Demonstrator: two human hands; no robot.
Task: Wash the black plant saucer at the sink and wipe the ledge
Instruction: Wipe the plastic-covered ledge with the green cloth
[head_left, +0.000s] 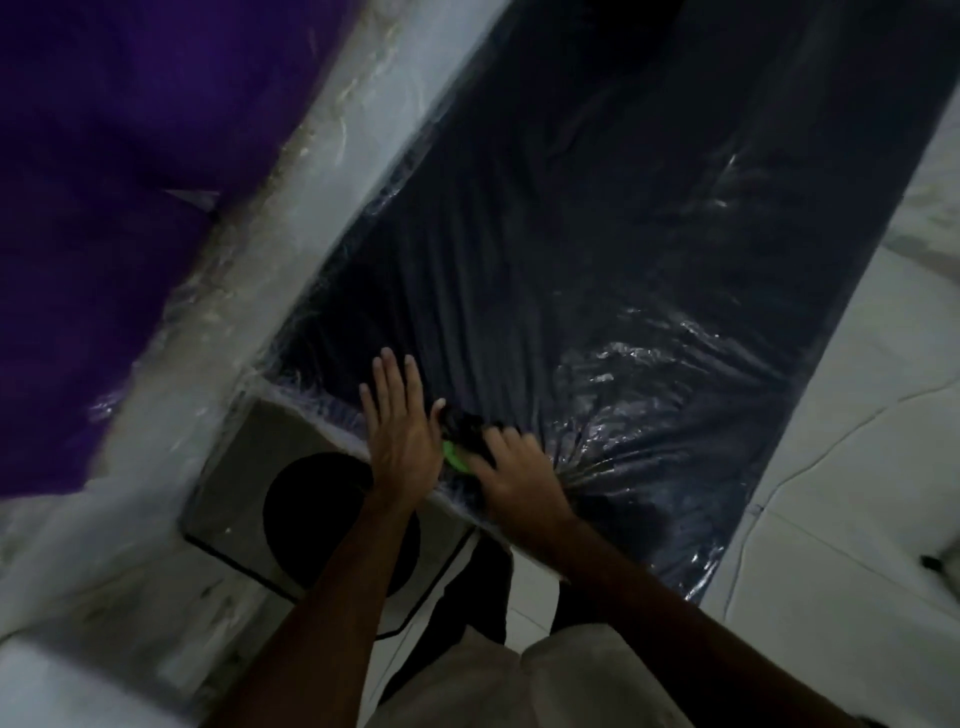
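Pale shorts (571, 680) fill the bottom edge, and both forearms reach up from there. Just above, lower left of centre, the saucer (306, 499), a black disc as far as the dim view allows, lies flat on a grey block (234, 457), partly under the left forearm. It looks parked there, with no sink in view, so wiping seems to be the step in hand. At centre the left hand (400, 431) lies flat, fingers straight, on the black ledge (571, 182), probably to pin down its wrinkled clear film (639, 358). Just beside it, the right hand (514, 473) curls its fingers over a dark-and-green scrubber (453, 456), pressed down, and the film puckers toward it. Purple cloth (104, 208) hangs upper left. White floor tiles (857, 467) run down the right.
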